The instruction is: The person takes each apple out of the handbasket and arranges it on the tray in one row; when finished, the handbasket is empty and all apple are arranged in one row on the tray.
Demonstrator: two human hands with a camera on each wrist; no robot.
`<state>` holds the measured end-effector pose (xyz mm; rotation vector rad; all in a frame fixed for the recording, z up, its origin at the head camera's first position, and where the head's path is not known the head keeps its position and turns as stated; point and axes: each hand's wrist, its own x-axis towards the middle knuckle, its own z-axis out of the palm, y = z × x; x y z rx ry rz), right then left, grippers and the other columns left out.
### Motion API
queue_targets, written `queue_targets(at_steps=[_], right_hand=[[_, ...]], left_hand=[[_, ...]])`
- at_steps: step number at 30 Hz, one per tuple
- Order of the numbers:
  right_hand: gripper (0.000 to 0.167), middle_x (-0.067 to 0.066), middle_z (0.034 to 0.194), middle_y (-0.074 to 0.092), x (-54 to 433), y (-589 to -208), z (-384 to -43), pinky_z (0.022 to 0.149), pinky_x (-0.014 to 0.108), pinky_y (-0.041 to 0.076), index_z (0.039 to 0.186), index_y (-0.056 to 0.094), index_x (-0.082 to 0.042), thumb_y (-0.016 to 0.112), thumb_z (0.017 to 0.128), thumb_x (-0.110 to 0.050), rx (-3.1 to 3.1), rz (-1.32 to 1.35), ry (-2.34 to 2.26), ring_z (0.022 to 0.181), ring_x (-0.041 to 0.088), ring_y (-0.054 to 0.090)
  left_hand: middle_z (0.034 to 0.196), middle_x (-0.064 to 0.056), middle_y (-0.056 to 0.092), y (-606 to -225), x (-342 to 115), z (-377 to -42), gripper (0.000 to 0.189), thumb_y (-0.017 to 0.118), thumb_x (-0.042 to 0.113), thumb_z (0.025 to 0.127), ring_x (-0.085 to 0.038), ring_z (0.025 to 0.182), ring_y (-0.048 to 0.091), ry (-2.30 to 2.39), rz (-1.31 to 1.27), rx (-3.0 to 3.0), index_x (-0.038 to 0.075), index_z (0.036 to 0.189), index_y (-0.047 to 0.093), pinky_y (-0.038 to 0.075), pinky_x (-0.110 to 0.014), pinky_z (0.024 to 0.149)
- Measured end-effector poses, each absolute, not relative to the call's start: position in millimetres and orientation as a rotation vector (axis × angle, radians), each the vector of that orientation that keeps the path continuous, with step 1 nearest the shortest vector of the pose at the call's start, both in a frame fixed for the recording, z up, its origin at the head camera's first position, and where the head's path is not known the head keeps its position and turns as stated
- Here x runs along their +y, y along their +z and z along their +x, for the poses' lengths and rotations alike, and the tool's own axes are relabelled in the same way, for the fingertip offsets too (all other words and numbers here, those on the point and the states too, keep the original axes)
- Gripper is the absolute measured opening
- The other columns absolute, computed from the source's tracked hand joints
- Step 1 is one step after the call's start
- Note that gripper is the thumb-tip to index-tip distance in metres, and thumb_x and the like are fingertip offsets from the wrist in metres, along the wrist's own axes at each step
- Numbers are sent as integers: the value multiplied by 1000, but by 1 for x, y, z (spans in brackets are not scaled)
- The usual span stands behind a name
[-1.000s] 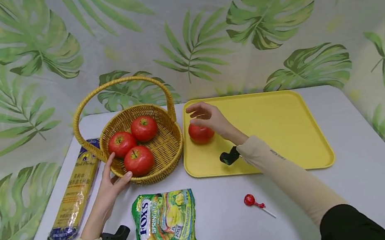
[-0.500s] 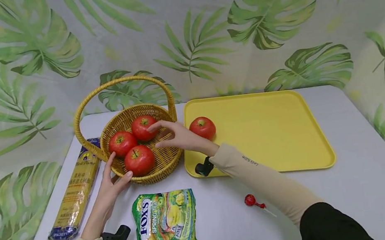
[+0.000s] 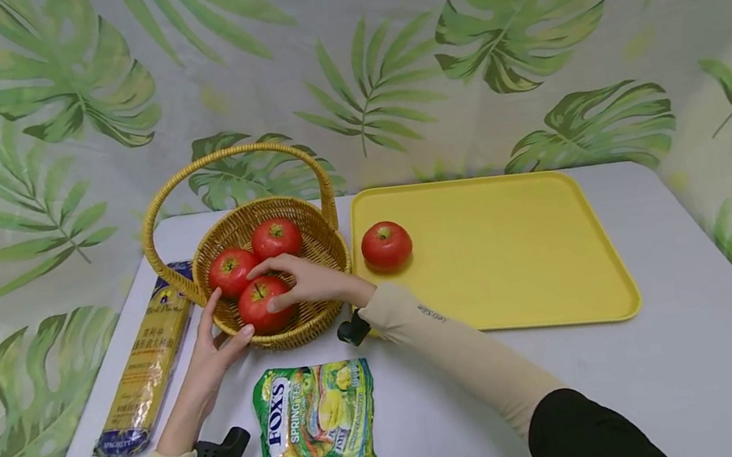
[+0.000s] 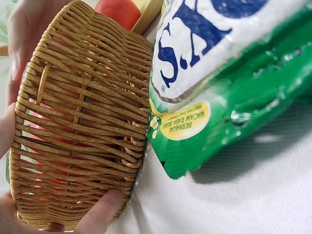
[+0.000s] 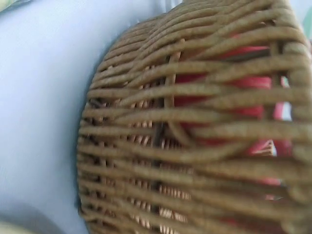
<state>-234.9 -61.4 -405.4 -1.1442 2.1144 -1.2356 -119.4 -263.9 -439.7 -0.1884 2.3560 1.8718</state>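
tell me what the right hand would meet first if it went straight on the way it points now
Most likely the front red fruit in the basket: the right hand already overlaps it in the head view, though I can't tell the depth or whether they touch.

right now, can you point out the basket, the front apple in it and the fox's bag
Basket (image 4: 87,122): left wrist view, on its woven outer wall
Front apple (image 3: 257,312): head view, on its red skin, left side
Fox's bag (image 3: 317,418): head view, middle of its printed face

Three apples (image 3: 276,239) in the basket (image 3: 286,340), left of the tray (image 3: 500,255).
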Motion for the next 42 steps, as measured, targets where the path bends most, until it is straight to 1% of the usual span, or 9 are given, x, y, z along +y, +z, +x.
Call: queue_targets(at_steps=[2,6,11,14,19,25,30,34,42], right_hand=[[51,9,143,39,-65,-408,-236,106,35,32,136,52,-11,68,88,-20,2128,-1138,-1182,130,21,32],[53,9,143,37,-71,-411,-237,105,36,32,136,53,-14,69,87,-19,2135,-1100,-1134,129,20,29],[55,9,140,41,-76,-414,-240,101,36,35,138,51,-17,70,86,-21,2152,-1054,-1064,124,22,30],[55,11,137,43,-78,-416,-240,96,32,39,137,50,-16,71,86,-20,2144,-1042,-1049,121,22,34],[51,14,134,48,-80,-415,-237,92,25,43,134,50,-9,69,87,-12,2088,-1082,-1121,115,21,47],[48,14,129,53,-77,-412,-234,89,23,44,128,55,-7,72,84,-10,2119,-1119,-1163,109,20,51],[49,12,129,52,-69,-408,-238,90,24,43,127,57,-9,74,82,-11,2127,-1160,-1196,111,20,49],[51,8,132,49,-59,-405,-243,92,25,43,129,57,-13,75,82,-16,2122,-1162,-1216,115,18,45],[54,5,135,40,-31,-392,-250,93,33,44,131,56,-23,77,81,-24,2114,-1019,-1260,120,19,37]], left_hand=[[157,-10,-17,-439,-264,-120,84,59,25,96,-52,137,6,1879,-183,2352,33,154,-1,27,-62,103],[156,-10,-17,-438,-263,-119,83,58,24,96,-52,137,5,1888,-174,2347,33,154,-1,26,-63,104],[157,-10,-17,-439,-263,-119,84,59,24,96,-52,137,6,1880,-181,2352,33,154,-1,26,-63,104],[157,-9,-17,-440,-264,-120,84,59,24,96,-52,137,6,1882,-190,2351,34,154,-1,27,-62,104],[157,-9,-16,-442,-264,-120,84,59,24,96,-52,137,6,1883,-202,2352,34,154,0,28,-62,103],[157,-9,-16,-441,-264,-120,84,59,25,95,-51,137,6,1882,-205,2350,34,154,0,26,-62,104],[157,-9,-17,-441,-264,-120,84,59,25,95,-52,137,6,1886,-198,2349,34,154,0,24,-63,104],[157,-9,-17,-440,-263,-119,84,58,23,96,-52,137,6,1890,-193,2352,34,154,0,24,-63,105],[157,-10,-17,-440,-263,-119,83,58,22,96,-51,138,5,1896,-183,2350,33,154,-1,23,-62,105]])
